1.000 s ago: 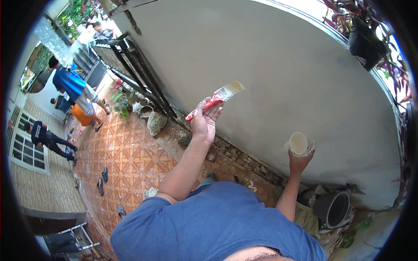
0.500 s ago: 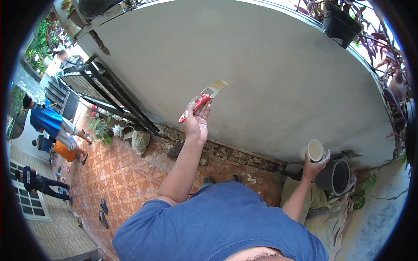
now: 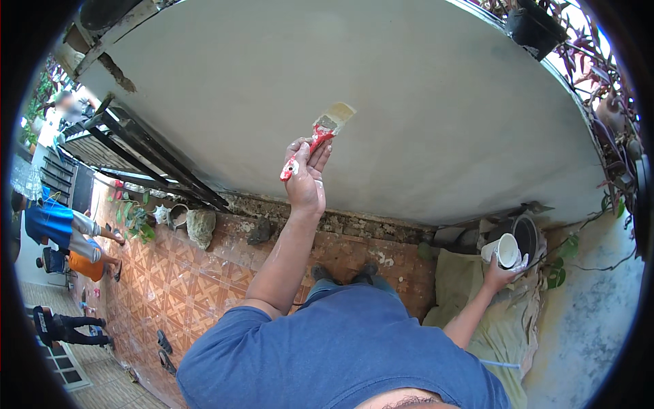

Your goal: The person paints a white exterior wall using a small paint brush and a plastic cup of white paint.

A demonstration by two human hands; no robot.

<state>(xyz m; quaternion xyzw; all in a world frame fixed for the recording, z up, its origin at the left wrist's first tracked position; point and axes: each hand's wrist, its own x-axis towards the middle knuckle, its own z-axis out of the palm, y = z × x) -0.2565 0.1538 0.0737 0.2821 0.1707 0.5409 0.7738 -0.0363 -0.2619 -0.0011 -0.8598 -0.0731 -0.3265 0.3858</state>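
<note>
My left hand (image 3: 306,184) is raised in front of a pale grey wall (image 3: 436,129), closed around the red handle of a flat paintbrush (image 3: 321,136). White paint smears mark the handle, and the cream bristles point up and away from me, toward the wall. Whether they touch its surface I cannot tell. Lower on the right, my right hand (image 3: 502,276) grips a white cup (image 3: 506,251) by its side. The cup is tilted with its mouth showing, and pale paint coats those fingers.
Behind the cup lies a dark bucket (image 3: 524,232), beside a greenish cloth (image 3: 470,293) on the tiled floor (image 3: 177,273). A black metal gate (image 3: 143,150) and a rock (image 3: 201,228) stand left. Potted plants (image 3: 535,31) line the wall's top; several people are at far left.
The view has shifted, sliding the gate and people leftward. My right hand with the cup has come lower and slightly right. The brush in my left hand sits a little higher.
</note>
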